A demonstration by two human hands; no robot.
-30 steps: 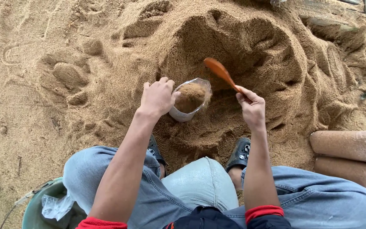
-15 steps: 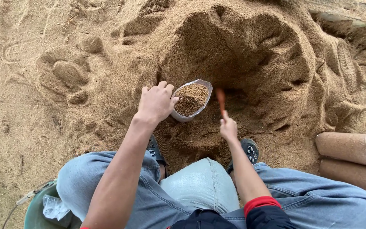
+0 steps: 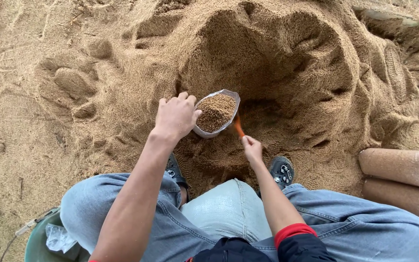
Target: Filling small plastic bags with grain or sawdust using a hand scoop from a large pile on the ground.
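Note:
A clear plastic bag (image 3: 215,113) stands open in front of me, nearly full of brown sawdust. My left hand (image 3: 175,116) grips its rim on the left side and holds the mouth open. My right hand (image 3: 252,148) holds the handle of an orange scoop (image 3: 238,127), whose blade is dug down into the sawdust just right of the bag. Both sit at the foot of a hollowed-out sawdust pile (image 3: 277,63).
Two filled, sealed bags of sawdust (image 3: 403,167) lie stacked at the right edge. A green bucket (image 3: 37,245) with clear plastic in it stands at lower left beside my knee. My shoes (image 3: 281,171) rest in the sawdust. Footprints mark the ground to the left.
My right hand has swung the orange scoop from above the bag down into the sawdust beside it. The bag looks fuller, and the left hand has kept its grip.

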